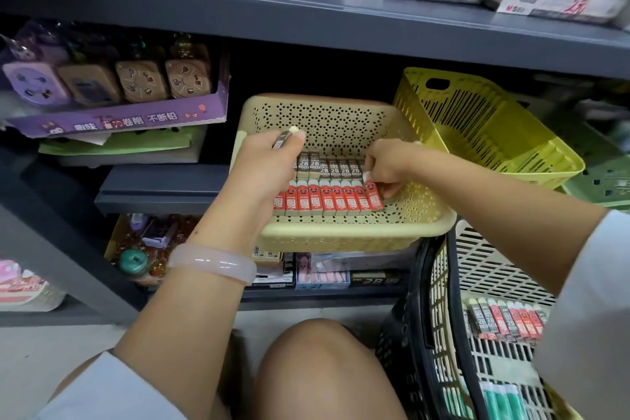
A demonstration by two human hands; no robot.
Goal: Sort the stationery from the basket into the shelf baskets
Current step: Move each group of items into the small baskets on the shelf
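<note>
Pinching a red eraser at the row's right end in the beige shelf basket, frame centre, right hand fingers curled on it; left hand grips a dark eraser. Erasers look light, firm, sleeved; best pinched across the short sides.

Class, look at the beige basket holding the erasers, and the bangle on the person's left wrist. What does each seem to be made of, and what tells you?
Beige basket: looks like moulded plastic, matt, with even rows of punched holes and a rolled rim.
Bangle: pale, milky and translucent with glossy highlights; it could be jade, glass or resin, the look leaves it open.
</note>
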